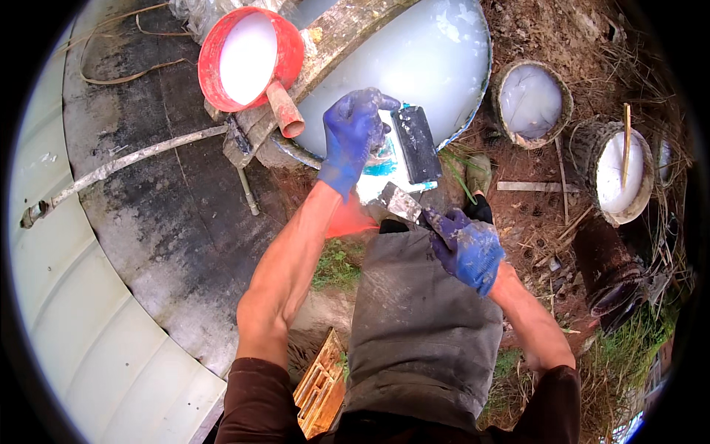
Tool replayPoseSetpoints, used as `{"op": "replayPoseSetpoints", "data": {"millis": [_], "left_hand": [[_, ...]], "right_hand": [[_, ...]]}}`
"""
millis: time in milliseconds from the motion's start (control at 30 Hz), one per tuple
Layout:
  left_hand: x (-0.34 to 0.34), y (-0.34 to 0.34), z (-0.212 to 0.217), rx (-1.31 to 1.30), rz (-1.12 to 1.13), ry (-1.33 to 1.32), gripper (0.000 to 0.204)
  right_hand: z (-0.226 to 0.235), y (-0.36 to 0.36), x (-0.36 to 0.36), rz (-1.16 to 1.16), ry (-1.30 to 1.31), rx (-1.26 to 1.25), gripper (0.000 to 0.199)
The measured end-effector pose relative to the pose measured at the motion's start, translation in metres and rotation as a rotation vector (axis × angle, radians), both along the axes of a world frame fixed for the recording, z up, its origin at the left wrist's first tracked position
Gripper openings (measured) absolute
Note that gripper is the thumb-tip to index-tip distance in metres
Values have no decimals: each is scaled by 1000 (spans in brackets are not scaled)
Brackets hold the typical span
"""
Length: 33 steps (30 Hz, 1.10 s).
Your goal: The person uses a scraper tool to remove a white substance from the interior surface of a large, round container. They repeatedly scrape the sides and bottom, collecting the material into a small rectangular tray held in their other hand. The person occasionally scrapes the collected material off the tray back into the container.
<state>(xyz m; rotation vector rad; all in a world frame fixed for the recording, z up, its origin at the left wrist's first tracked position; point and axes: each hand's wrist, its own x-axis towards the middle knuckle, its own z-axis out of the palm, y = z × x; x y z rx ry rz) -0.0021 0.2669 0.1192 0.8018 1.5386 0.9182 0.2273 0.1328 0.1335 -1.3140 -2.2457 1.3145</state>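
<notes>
We see a small pale container point(384, 172) with a black rectangular block point(416, 143) on it, held just below the centre of the view over the near rim of a large basin of white milky liquid point(421, 59). Our left hand point(353, 137), in a blue glove, has its grip clamped on the container from the nine o'clock side, fingers curled over its top edge. The block's long axis runs roughly from eleven to five o'clock. Our right hand point(467, 248), also gloved in blue, sits at about four o'clock from the container and is closed around the handle of a flat-bladed scraper point(403, 201), whose blade points toward ten o'clock and touches the container's lower edge. The left hand is the nearer one, being already on it. Farther out, at eleven o'clock, a red scoop point(251, 55) full of the same white liquid rests on a plank point(325, 44) across the basin. At two and three o'clock, two round cups of white liquid point(531, 102) point(617, 174) stand on the littered ground, the second with a stick in it. A dark curved slab point(170, 185) fills the nine o'clock side.
</notes>
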Motion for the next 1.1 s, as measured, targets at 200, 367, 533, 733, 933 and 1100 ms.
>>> {"op": "replayPoseSetpoints", "data": {"millis": [200, 367, 533, 733, 933, 1100], "left_hand": [[2, 0, -2, -40, 48, 61, 35], [10, 3, -8, -9, 65, 35, 35], [1, 2, -10, -25, 41, 56, 35], [16, 4, -12, -10, 52, 65, 35], [-2, 3, -10, -8, 59, 61, 34], [5, 6, -18, -11, 65, 48, 36]], "right_hand": [[-15, 11, -15, 39, 9, -9, 37], [-24, 17, -34, 38, -40, -8, 26], [-23, 2, -34, 77, -40, -87, 41], [-42, 20, -70, -53, -8, 19, 35], [4, -2, -37, 23, -72, -163, 39], [-38, 29, -79, -55, -70, -45, 38]]}}
